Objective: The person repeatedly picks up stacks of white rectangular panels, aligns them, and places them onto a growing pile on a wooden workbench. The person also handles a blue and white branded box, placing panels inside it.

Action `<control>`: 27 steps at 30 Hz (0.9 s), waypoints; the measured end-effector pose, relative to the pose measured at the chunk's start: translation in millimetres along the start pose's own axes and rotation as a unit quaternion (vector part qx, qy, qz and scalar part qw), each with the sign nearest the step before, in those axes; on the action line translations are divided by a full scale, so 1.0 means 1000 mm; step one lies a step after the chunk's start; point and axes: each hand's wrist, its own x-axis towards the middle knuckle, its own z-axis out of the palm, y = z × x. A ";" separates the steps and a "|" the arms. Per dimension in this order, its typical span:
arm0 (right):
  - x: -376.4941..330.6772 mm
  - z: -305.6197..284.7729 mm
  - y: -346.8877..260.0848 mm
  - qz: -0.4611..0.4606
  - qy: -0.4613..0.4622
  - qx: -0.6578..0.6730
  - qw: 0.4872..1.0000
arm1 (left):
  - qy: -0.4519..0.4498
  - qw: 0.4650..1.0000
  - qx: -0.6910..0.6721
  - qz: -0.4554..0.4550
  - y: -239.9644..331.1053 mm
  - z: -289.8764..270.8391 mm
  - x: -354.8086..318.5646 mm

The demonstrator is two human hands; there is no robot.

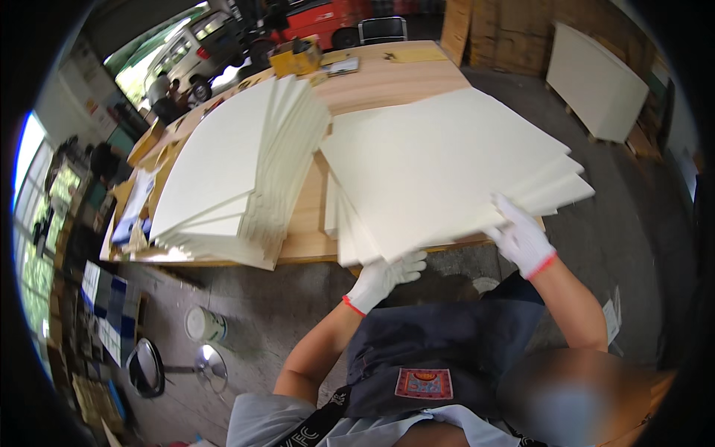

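Both my hands wear white gloves with red cuffs. My left hand (383,277) grips the near edge of the top cream-white board (439,164) of a small fanned stack on the wooden table (387,86). My right hand (521,237) holds the same board at its near right corner. The board is tilted slightly up off the boards beneath it. To the left lies a taller stack of cream boards (238,171), its sheets slipped out of line.
A white bucket (205,325) and a round metal stool (211,365) stand on the concrete floor at the lower left. A yellow box (296,58) and papers sit at the table's far end. More boards (596,82) lean at the back right. Vehicles are parked beyond.
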 end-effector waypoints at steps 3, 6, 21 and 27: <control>-0.051 -0.036 -0.016 0.006 0.048 -0.008 0.999 | 0.059 0.985 -0.157 0.038 0.002 0.019 -0.026; -0.096 -0.079 -0.010 0.002 0.066 -0.019 0.998 | 0.120 0.978 -0.166 0.038 0.027 0.042 -0.039; -0.070 0.015 0.007 -0.149 -0.091 -0.055 0.983 | 0.289 0.869 0.276 0.292 0.150 0.098 -0.151; 0.020 0.224 -0.039 -0.123 -0.274 -0.054 0.952 | 0.233 0.844 0.051 0.481 0.235 0.041 -0.195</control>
